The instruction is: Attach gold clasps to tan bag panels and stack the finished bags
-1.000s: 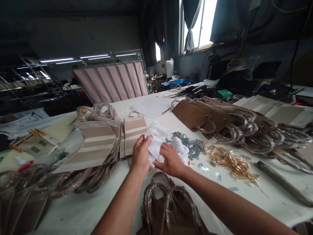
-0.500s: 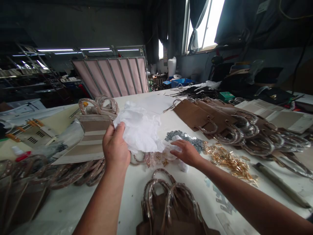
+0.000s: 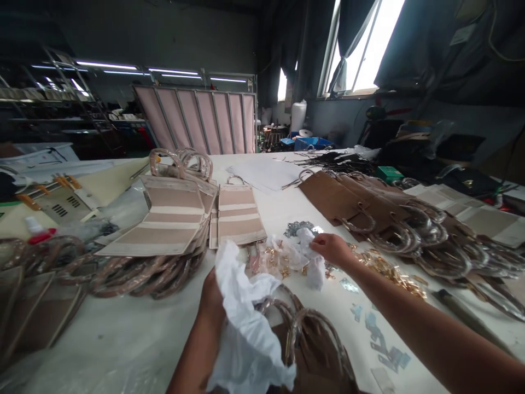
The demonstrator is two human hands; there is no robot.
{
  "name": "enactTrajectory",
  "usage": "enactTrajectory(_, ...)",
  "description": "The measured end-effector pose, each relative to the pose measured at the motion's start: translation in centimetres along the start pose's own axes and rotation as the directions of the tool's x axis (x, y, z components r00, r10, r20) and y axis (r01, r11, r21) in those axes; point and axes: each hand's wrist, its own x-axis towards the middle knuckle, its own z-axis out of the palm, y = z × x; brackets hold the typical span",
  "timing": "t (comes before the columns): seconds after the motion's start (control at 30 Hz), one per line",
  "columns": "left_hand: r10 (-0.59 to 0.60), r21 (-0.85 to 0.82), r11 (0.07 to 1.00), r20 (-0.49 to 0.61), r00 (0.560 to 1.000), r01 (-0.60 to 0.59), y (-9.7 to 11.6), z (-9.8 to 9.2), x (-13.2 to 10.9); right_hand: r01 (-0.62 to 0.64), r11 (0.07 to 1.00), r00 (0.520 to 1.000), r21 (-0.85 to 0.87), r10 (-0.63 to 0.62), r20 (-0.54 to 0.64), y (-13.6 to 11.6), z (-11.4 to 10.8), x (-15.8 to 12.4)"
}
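My left hand [image 3: 212, 300] is closed on a crumpled sheet of white tissue paper [image 3: 248, 323], which hangs in front of a brown handbag [image 3: 318, 358] and hides part of it. Clear wrap covers the bag's round handles. Farther forward, the fingers of my right hand [image 3: 333, 249] are closed at the edge of a white tissue wad [image 3: 305, 241] and look pinched on it. Beside that wad lies a second tissue lump [image 3: 316, 272]. Small gold fittings [image 3: 284, 269] in clear plastic lie just left of the wads.
Striped beige bag panels [image 3: 174, 210] are stacked at left, with another striped bag piece [image 3: 239, 213] beside them. Brown bags [image 3: 356, 202] pile up at right. Loose gold pieces [image 3: 391, 276], grey metal plates [image 3: 297, 227] and a dark bar [image 3: 467, 317] lie on the white table [image 3: 135, 334].
My left hand has drawn the tissue paper down and nearer, over the brown bag, uncovering the striped bag piece. My right hand's fingers have closed on the tissue wad.
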Motion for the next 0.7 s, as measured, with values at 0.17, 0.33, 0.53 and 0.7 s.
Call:
enactTrajectory(0.17,-0.138,-0.087,0.987,-0.051,0.989,0.133,-0.1,-0.1,1.0,0.046,0.997,0.999,-0.064,-0.047,-0.022,-1.1,0.3,-0.9)
enactTrajectory(0.33,-0.151,-0.124,0.983,-0.111,0.982,0.137,0.4,-0.9,1.1,0.074,0.996,0.997,0.039,-0.073,-0.038,-1.4,0.6,-1.2)
enactTrajectory(0.53,0.163,0.153,0.977,-0.084,0.983,-0.149,1.6,-1.2,0.3,-0.007,0.897,0.999,0.442,0.025,-0.034,-1.4,-1.6,0.1)
enactTrajectory(0.7,0.049,0.135,0.986,0.321,0.946,-0.097,3.1,0.4,-1.7,0.007,0.678,1.0,0.735,-0.02,0.009,-4.8,-1.2,-3.1)
